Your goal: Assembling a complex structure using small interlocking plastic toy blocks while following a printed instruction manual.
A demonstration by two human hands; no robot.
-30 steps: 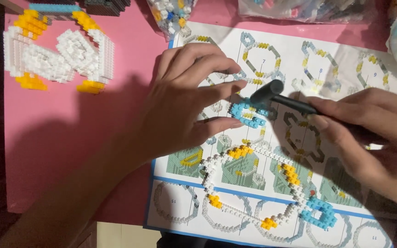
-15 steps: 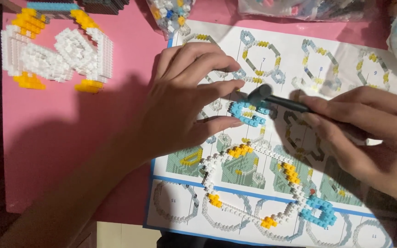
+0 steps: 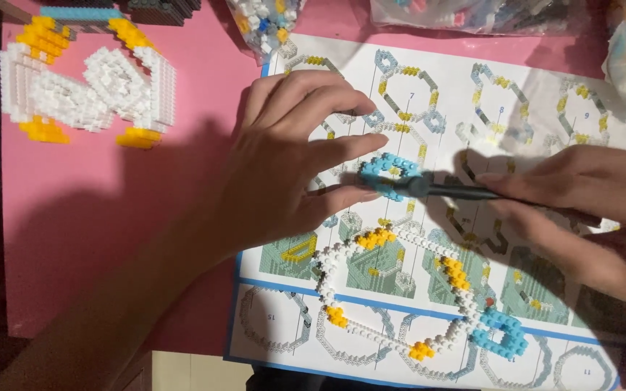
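We cannot see the right hand [image 3: 581, 217] whole: its wrist and outer side run off the right edge of the frame. The rear end of the dark tool [image 3: 465, 192] disappears under its fingers. The left hand [image 3: 291, 174] covers the left-centre part of the instruction sheet [image 3: 545, 94], so we cannot tell the diagrams beneath it, and its forearm leaves at the lower left. The clear bags of bricks [image 3: 472, 11] along the top are cut by the upper edge, their contents blurred. The sheet's bottom edge and lower right corner fall outside the frame. The small blue ring of bricks [image 3: 393, 170] is partly hidden by fingertips and the tool tip.
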